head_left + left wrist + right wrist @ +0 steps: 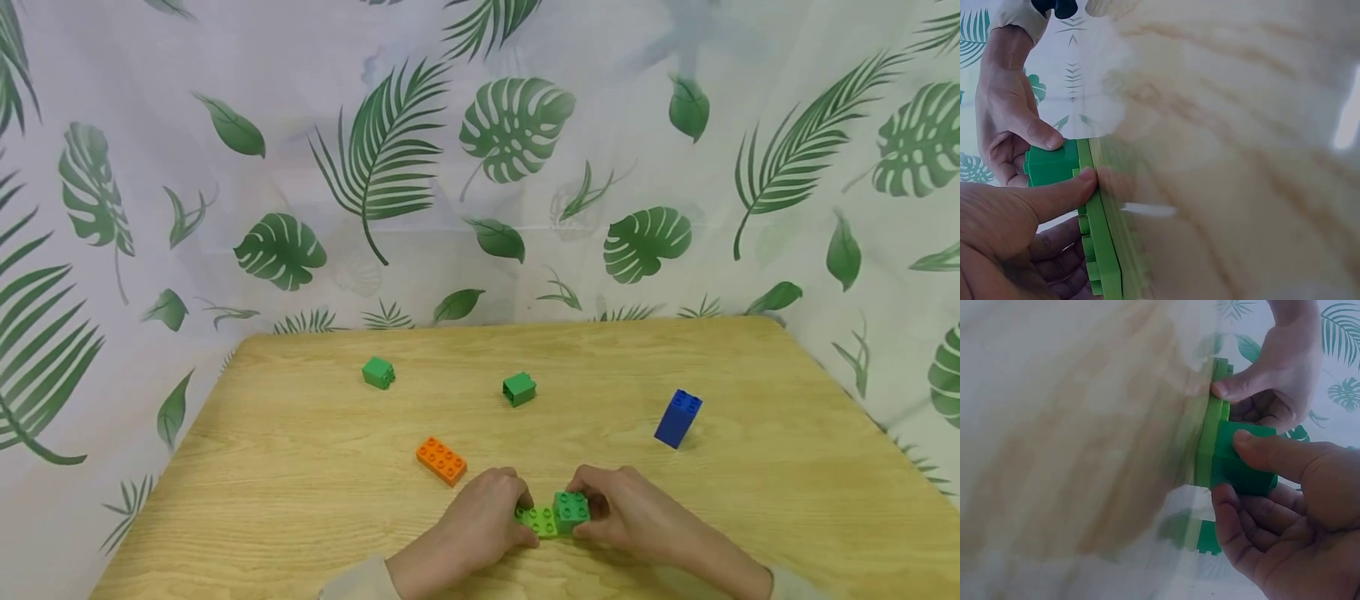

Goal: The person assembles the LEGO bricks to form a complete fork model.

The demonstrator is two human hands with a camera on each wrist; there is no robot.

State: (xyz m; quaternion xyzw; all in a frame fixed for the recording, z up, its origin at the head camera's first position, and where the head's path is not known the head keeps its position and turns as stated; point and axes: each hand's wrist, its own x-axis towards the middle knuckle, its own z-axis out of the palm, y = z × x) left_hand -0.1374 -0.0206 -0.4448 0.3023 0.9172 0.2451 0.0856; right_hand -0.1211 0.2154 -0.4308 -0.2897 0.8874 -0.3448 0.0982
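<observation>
A flat light green building plate (pixel 542 522) with studs lies on the table close to the front edge. My left hand (pixel 487 518) grips its left part, the thumb (pixel 1063 195) along the near side. On the plate's right end sits a dark green building block (pixel 572 510); its base meets the plate with no gap visible in the right wrist view. My right hand (pixel 626 512) pinches this block between thumb (pixel 1272 450) and fingers. The left hand's fingers are partly hidden behind the plate in the head view.
An orange brick (pixel 441 461) lies beyond my left hand. Two green blocks (pixel 378 372) lie on their sides farther back, and a tall blue block (pixel 678 418) stands at the right. A leaf-patterned curtain (pixel 420 283) borders the wooden table (pixel 300 467).
</observation>
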